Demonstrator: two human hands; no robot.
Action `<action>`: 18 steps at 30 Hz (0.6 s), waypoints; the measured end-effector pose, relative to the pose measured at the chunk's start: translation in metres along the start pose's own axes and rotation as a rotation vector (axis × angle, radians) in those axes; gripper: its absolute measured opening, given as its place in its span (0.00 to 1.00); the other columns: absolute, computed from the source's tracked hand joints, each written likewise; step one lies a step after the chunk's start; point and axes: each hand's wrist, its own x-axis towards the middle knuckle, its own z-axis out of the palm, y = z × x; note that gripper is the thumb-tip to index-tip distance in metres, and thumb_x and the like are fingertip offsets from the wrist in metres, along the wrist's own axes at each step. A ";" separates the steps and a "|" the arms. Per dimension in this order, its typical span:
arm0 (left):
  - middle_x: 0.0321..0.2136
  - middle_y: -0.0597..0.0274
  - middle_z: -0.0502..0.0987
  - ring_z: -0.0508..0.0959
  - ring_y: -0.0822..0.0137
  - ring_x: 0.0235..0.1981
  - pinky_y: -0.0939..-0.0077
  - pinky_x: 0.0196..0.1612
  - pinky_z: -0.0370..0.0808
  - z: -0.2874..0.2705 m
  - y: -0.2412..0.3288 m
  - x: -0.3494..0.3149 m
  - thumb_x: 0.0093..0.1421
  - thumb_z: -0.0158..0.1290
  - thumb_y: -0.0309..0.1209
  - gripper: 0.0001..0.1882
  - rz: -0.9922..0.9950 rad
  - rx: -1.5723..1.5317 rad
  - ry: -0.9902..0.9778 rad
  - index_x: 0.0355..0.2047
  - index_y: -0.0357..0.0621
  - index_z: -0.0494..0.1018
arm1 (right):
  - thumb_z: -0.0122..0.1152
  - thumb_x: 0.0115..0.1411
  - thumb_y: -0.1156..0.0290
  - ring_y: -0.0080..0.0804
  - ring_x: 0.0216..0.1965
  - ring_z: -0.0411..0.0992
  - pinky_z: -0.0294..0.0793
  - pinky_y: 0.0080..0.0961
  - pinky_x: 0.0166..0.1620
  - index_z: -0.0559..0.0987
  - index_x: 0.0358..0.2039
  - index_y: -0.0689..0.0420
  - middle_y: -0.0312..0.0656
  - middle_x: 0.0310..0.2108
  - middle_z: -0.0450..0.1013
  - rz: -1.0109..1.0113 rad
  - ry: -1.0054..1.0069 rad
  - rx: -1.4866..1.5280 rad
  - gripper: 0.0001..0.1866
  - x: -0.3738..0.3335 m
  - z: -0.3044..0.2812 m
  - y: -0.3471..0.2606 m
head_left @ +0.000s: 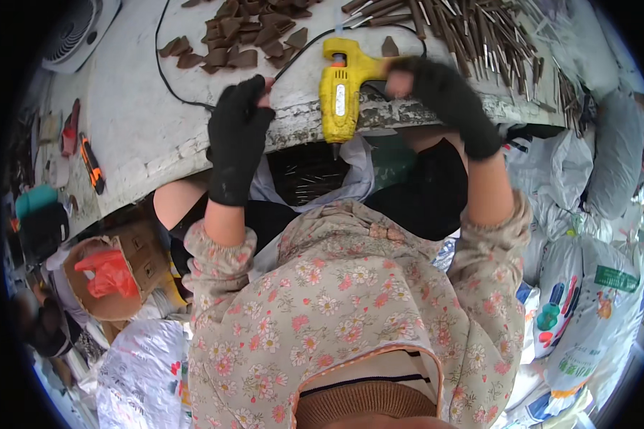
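Note:
A yellow hot glue gun (338,100) lies at the table's near edge, nozzle pointing toward my lap. Left of it, my left hand (237,139) in a black fingerless glove is closed, thumb and fingertips together; whatever they may hold is too small to make out. My right hand (444,96), gloved alike, is at the end of the gun's handle. Its fingers are blurred, so I cannot tell whether they grip it. One flat brown piece (389,47) lies just beyond. Folded brown pieces (243,36) are heaped at the far left, and brown-handled metal rods (479,36) at the far right.
A black cable (159,53) loops over the white table (132,107). On the left are an orange-black utility knife (91,163) and a fan (73,32). Below the edge, a lined container (311,175) holds thin rods. A cardboard box (139,250) and plastic bags (594,307) flank me.

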 end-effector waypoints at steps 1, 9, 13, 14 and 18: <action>0.33 0.60 0.76 0.75 0.69 0.29 0.78 0.32 0.70 0.001 0.013 -0.005 0.55 0.48 0.23 0.18 0.008 -0.005 -0.005 0.48 0.42 0.68 | 0.56 0.55 0.73 0.22 0.35 0.72 0.70 0.16 0.40 0.73 0.44 0.61 0.38 0.36 0.75 -0.017 0.208 -0.067 0.15 0.025 -0.017 0.022; 0.27 0.62 0.77 0.74 0.78 0.30 0.82 0.35 0.70 0.002 0.029 -0.052 0.50 0.54 0.22 0.15 -0.462 -0.156 -0.091 0.40 0.38 0.72 | 0.55 0.52 0.63 0.42 0.57 0.58 0.59 0.31 0.57 0.60 0.58 0.53 0.47 0.57 0.58 0.197 0.412 -0.817 0.32 0.112 -0.075 0.103; 0.31 0.66 0.75 0.73 0.76 0.32 0.84 0.36 0.69 0.012 0.054 -0.078 0.50 0.55 0.20 0.14 -0.619 -0.336 -0.072 0.39 0.36 0.71 | 0.56 0.53 0.68 0.44 0.55 0.61 0.61 0.30 0.55 0.60 0.58 0.56 0.51 0.55 0.60 0.224 0.303 -0.882 0.32 0.082 -0.075 0.073; 0.31 0.64 0.75 0.74 0.75 0.31 0.83 0.36 0.70 0.022 0.060 -0.082 0.50 0.55 0.20 0.15 -0.591 -0.521 0.017 0.40 0.36 0.71 | 0.56 0.53 0.68 0.44 0.55 0.61 0.61 0.30 0.55 0.60 0.58 0.56 0.51 0.55 0.60 0.237 0.295 -0.870 0.32 0.067 -0.080 0.088; 0.31 0.63 0.75 0.74 0.76 0.31 0.84 0.35 0.70 0.034 0.064 -0.096 0.52 0.54 0.21 0.16 -0.658 -0.736 -0.017 0.42 0.36 0.69 | 0.59 0.51 0.74 0.43 0.48 0.67 0.67 0.32 0.48 0.65 0.52 0.61 0.50 0.46 0.67 -0.227 0.449 -0.381 0.26 0.021 -0.041 0.096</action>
